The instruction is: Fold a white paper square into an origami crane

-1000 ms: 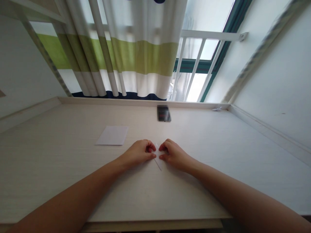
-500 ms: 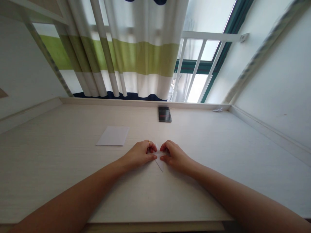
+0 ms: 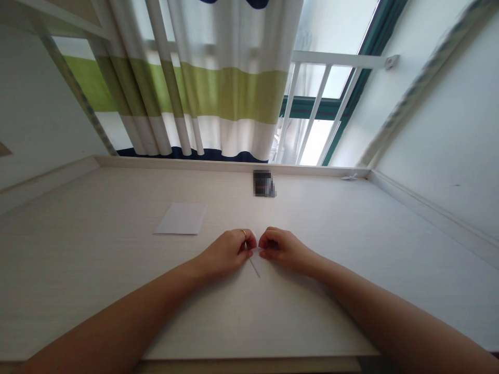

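Your pale, wood-grained table (image 3: 218,322) runs back to a low raised rim (image 3: 175,163), with a white wall (image 3: 448,140) to your right. Beyond the rim hangs a white curtain (image 3: 234,93) with a green band, beside a white railing (image 3: 339,59) and a green-framed window (image 3: 331,26). Near the table's middle, the folded paper (image 3: 256,261) is between your hands: your left hand (image 3: 229,252) and right hand (image 3: 287,252) each have fingers pinched on it. A flat white sheet (image 3: 181,218) lies farther left; a blurred dark object (image 3: 263,183) sits near the rim.
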Demonstrator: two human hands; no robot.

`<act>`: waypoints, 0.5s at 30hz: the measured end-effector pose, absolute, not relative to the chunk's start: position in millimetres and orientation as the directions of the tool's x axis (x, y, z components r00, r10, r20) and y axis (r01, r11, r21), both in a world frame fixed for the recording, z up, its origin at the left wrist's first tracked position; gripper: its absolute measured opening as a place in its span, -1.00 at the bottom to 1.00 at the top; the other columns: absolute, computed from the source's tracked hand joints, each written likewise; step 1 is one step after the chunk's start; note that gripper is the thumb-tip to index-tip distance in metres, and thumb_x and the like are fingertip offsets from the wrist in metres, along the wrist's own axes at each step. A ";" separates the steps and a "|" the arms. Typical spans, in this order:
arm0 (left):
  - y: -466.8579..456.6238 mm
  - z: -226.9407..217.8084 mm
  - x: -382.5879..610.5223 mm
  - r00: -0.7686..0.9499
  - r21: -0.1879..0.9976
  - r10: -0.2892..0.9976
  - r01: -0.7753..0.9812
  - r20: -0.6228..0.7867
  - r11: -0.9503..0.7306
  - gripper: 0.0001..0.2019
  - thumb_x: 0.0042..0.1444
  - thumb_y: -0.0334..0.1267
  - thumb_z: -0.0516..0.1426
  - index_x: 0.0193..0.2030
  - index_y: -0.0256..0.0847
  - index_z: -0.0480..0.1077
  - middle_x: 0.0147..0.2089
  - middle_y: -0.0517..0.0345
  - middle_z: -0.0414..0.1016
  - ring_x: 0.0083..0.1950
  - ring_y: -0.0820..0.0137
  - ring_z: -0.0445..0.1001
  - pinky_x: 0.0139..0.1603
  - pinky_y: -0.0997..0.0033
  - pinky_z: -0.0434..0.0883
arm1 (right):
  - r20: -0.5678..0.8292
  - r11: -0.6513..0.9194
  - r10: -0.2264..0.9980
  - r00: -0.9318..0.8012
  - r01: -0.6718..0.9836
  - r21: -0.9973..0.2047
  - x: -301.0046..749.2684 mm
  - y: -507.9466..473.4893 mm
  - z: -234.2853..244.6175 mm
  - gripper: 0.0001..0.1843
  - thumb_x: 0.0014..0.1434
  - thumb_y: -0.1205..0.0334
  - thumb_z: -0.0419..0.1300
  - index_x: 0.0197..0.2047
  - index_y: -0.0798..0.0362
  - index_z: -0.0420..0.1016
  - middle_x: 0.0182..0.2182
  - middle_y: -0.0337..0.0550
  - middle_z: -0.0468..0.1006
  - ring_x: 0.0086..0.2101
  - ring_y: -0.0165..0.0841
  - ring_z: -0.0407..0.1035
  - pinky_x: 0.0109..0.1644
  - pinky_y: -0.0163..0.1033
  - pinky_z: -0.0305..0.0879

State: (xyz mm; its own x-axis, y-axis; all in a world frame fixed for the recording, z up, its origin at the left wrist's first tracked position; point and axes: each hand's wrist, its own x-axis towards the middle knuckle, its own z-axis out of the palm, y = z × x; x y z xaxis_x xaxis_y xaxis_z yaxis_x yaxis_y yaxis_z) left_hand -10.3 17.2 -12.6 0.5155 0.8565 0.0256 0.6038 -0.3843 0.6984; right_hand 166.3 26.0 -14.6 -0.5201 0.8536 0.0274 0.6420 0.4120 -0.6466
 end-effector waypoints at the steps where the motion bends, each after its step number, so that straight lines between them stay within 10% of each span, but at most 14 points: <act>1: 16.9 -12.6 -10.2 0.529 0.685 0.848 0.604 0.039 -0.408 -0.89 -0.04 -0.37 0.02 -0.34 -0.22 0.32 -0.48 0.23 0.31 -0.45 0.46 0.28 -0.40 0.48 0.22 | 0.029 0.416 0.851 -0.524 0.640 -0.645 166.9 26.4 -14.7 -0.91 -0.08 0.46 0.18 -0.44 0.13 0.38 -0.46 -0.23 0.37 -0.46 -0.46 0.24 -0.36 -0.34 0.17; 15: 16.3 -13.9 -12.6 0.599 0.546 0.791 0.625 0.123 -0.558 -0.89 0.03 -0.36 0.02 -0.33 -0.25 0.36 -0.34 0.14 0.39 -0.31 0.43 0.35 -0.23 0.46 0.29 | 0.125 0.533 0.819 -0.560 0.663 -0.525 165.6 22.4 -18.6 -0.91 -0.07 0.48 0.17 -0.46 0.13 0.36 -0.46 -0.22 0.38 -0.42 -0.43 0.24 -0.24 -0.25 0.15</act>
